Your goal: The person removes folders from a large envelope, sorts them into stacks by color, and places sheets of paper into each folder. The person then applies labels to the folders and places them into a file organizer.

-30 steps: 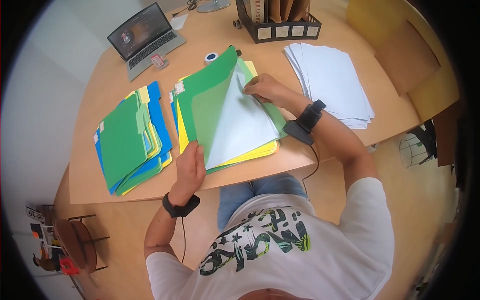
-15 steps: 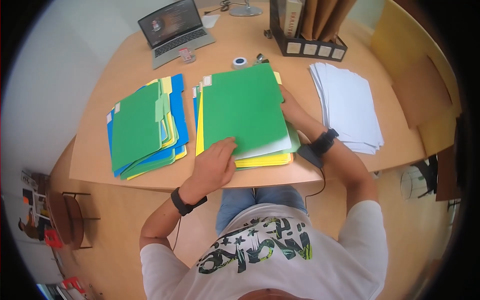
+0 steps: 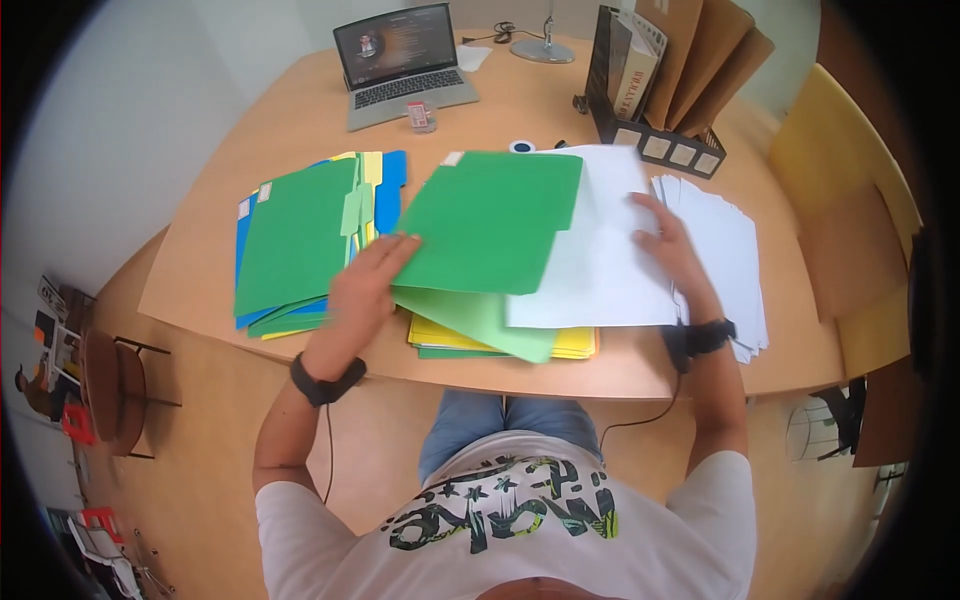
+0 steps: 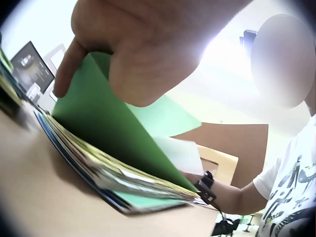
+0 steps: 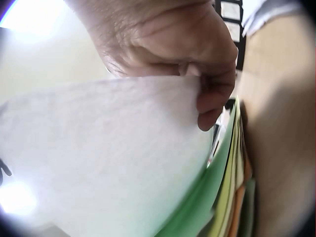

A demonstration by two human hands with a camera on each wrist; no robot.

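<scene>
Green, the folder [image 3: 490,220] is raised above the middle pile [image 3: 575,343], gripped at its left edge by my left hand [image 3: 368,282]. My right hand [image 3: 670,250] pinches the white sheet [image 3: 600,265] by its right edge; the sheet's left part is hidden behind the folder. The left pile [image 3: 300,235] shows green, blue and yellow, the papers [image 3: 725,260] lie on the right of the table [image 3: 270,130], and the laptop [image 3: 412,85] stands on the far side.

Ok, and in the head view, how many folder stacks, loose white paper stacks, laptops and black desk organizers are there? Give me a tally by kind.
Folder stacks: 2
Loose white paper stack: 1
Laptop: 1
Black desk organizer: 1
Total: 5
</scene>
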